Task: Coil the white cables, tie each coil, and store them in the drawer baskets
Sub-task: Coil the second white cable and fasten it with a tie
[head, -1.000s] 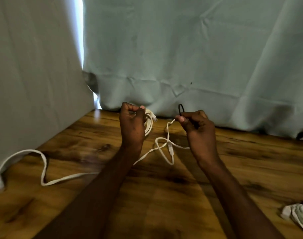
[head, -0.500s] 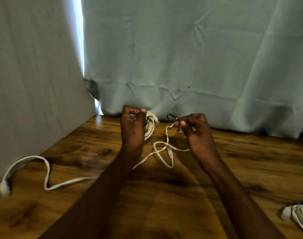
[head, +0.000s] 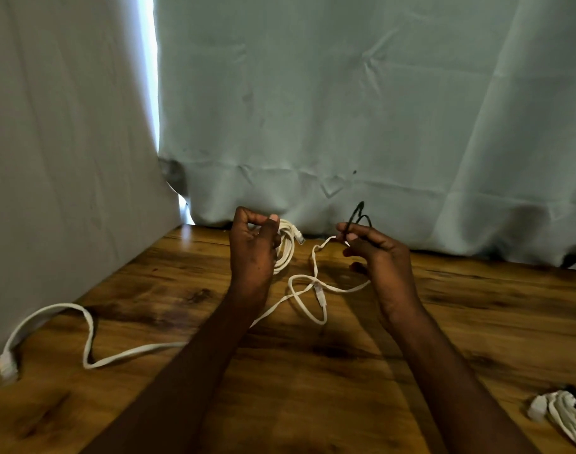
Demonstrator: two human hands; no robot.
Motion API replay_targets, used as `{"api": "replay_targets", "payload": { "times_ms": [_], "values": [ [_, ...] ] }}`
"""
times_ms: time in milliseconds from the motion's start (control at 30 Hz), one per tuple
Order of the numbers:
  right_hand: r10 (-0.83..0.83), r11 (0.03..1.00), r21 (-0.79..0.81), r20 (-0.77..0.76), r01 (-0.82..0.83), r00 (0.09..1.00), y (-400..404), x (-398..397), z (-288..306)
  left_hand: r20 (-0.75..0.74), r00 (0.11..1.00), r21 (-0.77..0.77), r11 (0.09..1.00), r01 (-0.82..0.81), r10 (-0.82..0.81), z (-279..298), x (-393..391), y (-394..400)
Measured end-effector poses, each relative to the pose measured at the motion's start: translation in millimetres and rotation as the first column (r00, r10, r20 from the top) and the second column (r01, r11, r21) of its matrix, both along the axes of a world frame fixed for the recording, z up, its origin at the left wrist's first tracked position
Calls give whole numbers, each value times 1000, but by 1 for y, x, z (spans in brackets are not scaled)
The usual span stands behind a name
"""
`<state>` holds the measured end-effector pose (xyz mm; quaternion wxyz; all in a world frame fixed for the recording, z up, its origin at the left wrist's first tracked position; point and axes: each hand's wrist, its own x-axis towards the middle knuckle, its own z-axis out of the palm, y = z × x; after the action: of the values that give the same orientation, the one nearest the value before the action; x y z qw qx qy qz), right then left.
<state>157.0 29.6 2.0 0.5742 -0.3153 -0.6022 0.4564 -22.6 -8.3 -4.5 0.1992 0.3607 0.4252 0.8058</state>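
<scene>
White cable (head: 299,291): partly coiled; the coil (head: 286,247) sits in the left hand (head: 252,253), raised above the far part of the wooden tabletop (head: 312,388). Loose remainder lies in loops on the tabletop between the two hands, then trails toward 8 o'clock, ending in a plug (head: 7,367) near the tabletop's left edge.

Edges: grey cloth backdrop (head: 345,109) closes the far edge at 12 o'clock; a second cloth panel (head: 60,142) runs along the left side from 9 to 11 o'clock. Bare wood at 6 o'clock and between the forearms.

Left hand: fingers (head: 247,219) curled round the coil, thumb on top. Right hand (head: 378,257): thumb and forefinger pinch a thin black tie (head: 358,214), its loop standing up above the knuckles; the remaining fingers are loosely curled. The cable passes just beside the right fingertips; whether it touches them I cannot tell.

A finished white bundle (head: 568,417), bound with a black tie, lies at 4 o'clock, cut by the frame edge.
</scene>
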Motion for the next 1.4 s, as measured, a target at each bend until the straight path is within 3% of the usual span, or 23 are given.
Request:
{"api": "replay_targets", "payload": {
  "times_ms": [167,367,500,700,933,1067,1400],
  "values": [
    [-4,988,-153,-129,-16,992,0,-2,-1,1,1000,-5,1000,22,-22,2,2,-2],
    [-115,990,83,-14,116,993,2,-4,-5,-13,999,-21,999,42,-42,1,2,-3],
    [-70,996,44,-65,73,995,1,-6,-2,-16,999,-20,999,51,-51,1,3,-3],
    [95,974,-192,-153,-124,984,0,-3,-1,-4,996,-20,996,88,-88,3,4,-6],
    [386,856,-271,-230,-440,893,-13,-6,7,-9,989,-19,989,148,-149,6,7,-10],
    [427,822,-333,-177,-463,887,-13,-11,6,-11,979,-19,979,202,-202,8,9,-10],
    [440,687,-500,-292,-527,849,-23,-26,-2,-9,955,-7,955,296,-296,10,12,-14]
  ]
}}
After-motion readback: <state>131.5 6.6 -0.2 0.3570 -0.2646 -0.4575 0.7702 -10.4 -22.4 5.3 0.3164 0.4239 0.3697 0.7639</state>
